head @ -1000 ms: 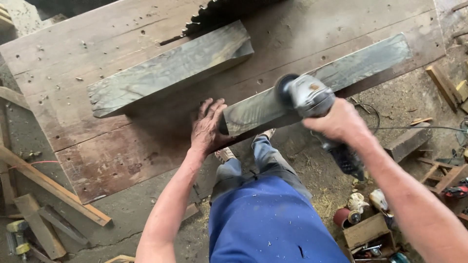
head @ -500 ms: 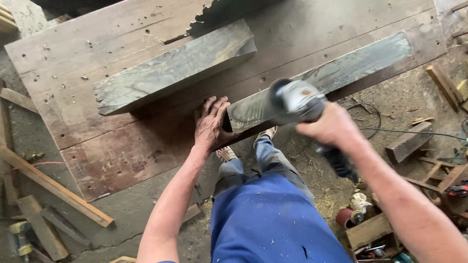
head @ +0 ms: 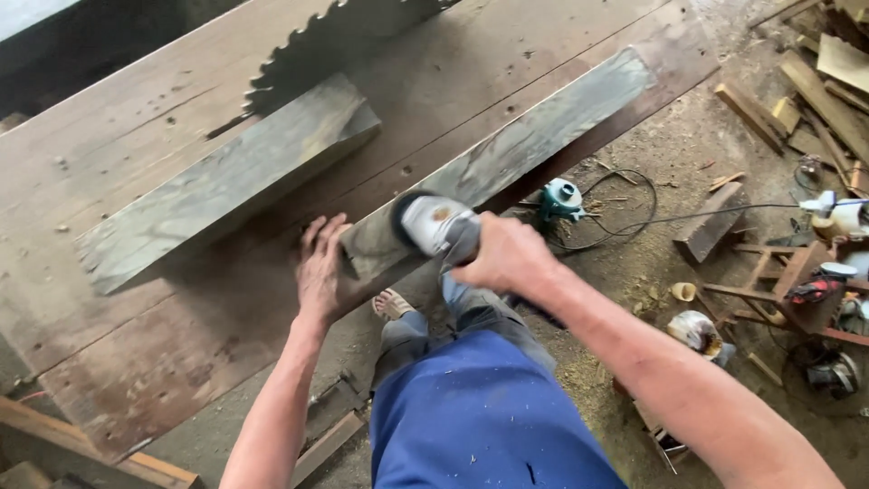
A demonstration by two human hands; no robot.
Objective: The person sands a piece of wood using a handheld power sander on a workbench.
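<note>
Plank [head: 507, 149] lay slantwise on the workbench [head: 136, 154], near end overhanging the edge. Left hand [head: 321, 267] was spread flat against that end; right hand [head: 507, 258] gripped the grinder [head: 434, 226] on it. Risk: disc skating toward nearby fingers, or snagging the cord [head: 625, 213]. Saw blade [head: 317, 41] stood well clear.

The right hand [head: 509, 256] covered the body of the angle grinder [head: 434, 225]; its disc was motion-blurred. The saw blade [head: 335, 32] at 12 o'clock was cut off by the top edge. The bench [head: 136, 362] ran past the left edge.
</note>
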